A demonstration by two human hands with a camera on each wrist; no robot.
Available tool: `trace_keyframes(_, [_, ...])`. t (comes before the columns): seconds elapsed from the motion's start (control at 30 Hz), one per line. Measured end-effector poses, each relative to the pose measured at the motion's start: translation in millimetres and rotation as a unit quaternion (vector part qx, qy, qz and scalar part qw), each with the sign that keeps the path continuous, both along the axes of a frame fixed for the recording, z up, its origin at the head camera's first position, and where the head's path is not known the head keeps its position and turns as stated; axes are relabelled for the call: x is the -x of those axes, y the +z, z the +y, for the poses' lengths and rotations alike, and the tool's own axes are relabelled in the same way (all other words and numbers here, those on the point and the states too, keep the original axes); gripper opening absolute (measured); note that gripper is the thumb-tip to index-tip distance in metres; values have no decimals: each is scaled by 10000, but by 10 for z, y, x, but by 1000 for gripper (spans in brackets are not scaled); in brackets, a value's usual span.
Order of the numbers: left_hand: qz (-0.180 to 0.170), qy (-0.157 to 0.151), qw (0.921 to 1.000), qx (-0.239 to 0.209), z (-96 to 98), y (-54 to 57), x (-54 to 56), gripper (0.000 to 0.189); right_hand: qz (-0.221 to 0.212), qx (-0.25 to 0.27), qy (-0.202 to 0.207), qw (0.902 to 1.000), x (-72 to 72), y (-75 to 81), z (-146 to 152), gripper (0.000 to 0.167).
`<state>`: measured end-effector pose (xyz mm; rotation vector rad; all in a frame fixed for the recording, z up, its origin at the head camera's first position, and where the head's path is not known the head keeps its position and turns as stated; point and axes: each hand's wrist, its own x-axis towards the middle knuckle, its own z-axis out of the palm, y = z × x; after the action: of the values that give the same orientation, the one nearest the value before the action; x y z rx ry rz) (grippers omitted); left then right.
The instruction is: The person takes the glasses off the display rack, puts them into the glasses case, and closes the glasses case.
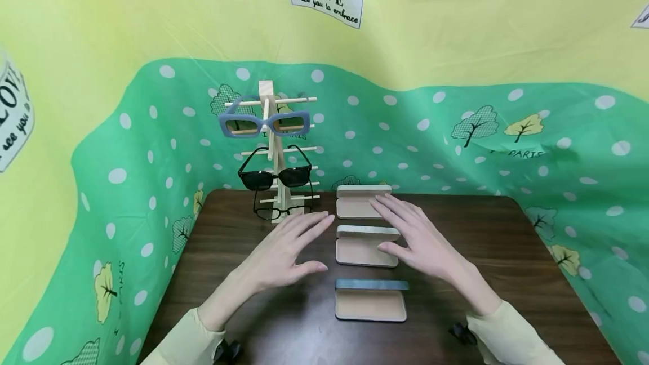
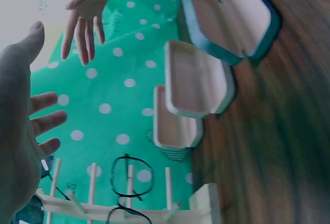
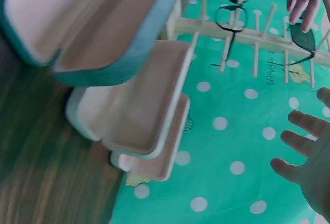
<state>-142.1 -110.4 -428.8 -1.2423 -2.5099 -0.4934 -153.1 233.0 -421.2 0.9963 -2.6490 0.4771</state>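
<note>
Both hands hover over the dark table with straight, spread fingers and hold nothing. My left hand (image 1: pixel 286 249) is near the base of a wooden glasses rack (image 1: pixel 278 156), left of the cases. Over the right side of the cases is my right hand (image 1: pixel 423 241). Three opened glasses cases stand in a column: a back case (image 1: pixel 355 207), a middle case (image 1: pixel 362 251) and a front blue-lidded case (image 1: pixel 370 304). On the rack hang blue-framed sunglasses (image 1: pixel 263 125) on top, black sunglasses (image 1: pixel 276 178) below, and thin black-framed glasses (image 1: pixel 269 214) lowest, partly behind the left hand.
The dark wooden table (image 1: pixel 507 275) reaches back to a green and yellow printed cloth (image 1: pixel 405 128) that hangs behind and on both sides. Wooden pegs (image 1: pixel 299 99) stick out sideways from the rack.
</note>
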Motion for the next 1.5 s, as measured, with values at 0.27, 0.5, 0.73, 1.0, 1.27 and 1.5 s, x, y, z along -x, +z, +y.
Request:
trace_keyframes(0.27, [-400, 325, 9955, -798, 0, 226, -26, 79, -319, 893, -196, 9953, 31, 185, -102, 70])
trace_keyframes(0.5, [-207, 328, 9832, -1784, 24, 509, 19, 73, -1255, 2685, -368, 9544, 62, 366, -245, 57])
trace_keyframes(0.73, [-343, 385, 9629, -2648, -12, 736, 40, 67, -1599, 3495, -599, 9212, 82, 568, -396, 43])
trace_keyframes(1.0, [-471, 446, 9443, -3225, -82, 833, 31, 68, -1737, 3687, -572, 9114, 141, 757, -552, 41])
trace_keyframes(1.27, [-323, 553, 9195, -3878, -97, 920, 52, 57, -1836, 4230, -463, 8861, 217, 920, -679, 39])
trace_keyframes(1.5, [-334, 816, 9016, -4234, -112, 1034, 63, 50, -2038, 4426, -408, 8723, 275, 1057, -782, 41])
